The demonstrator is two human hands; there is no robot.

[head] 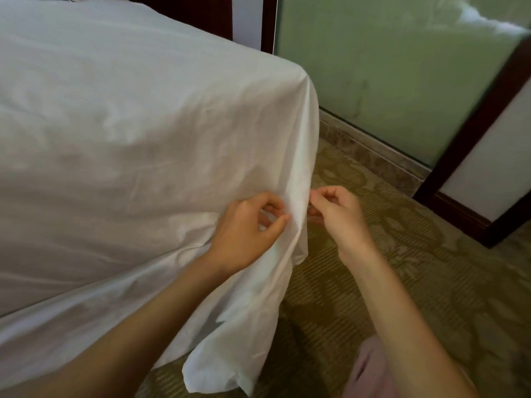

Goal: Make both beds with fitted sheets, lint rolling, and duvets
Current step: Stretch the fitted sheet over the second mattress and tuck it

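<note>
While in both hands [244, 228] [336, 214], sheet corner [253, 311] downward.

Head view, angled down, close over bed corner [298, 81]

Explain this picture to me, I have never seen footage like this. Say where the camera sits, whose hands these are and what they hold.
No machine here: one camera sits on a person's head, looking forward and down, so both bare arms are that person's own. A wrinkled white bed sheet lies spread out, its corner hanging loose toward the patterned olive carpet. The left hand and the right hand pinch that hanging fold from either side. Behind stands a frosted green glass panel in a dark wooden frame.
</note>
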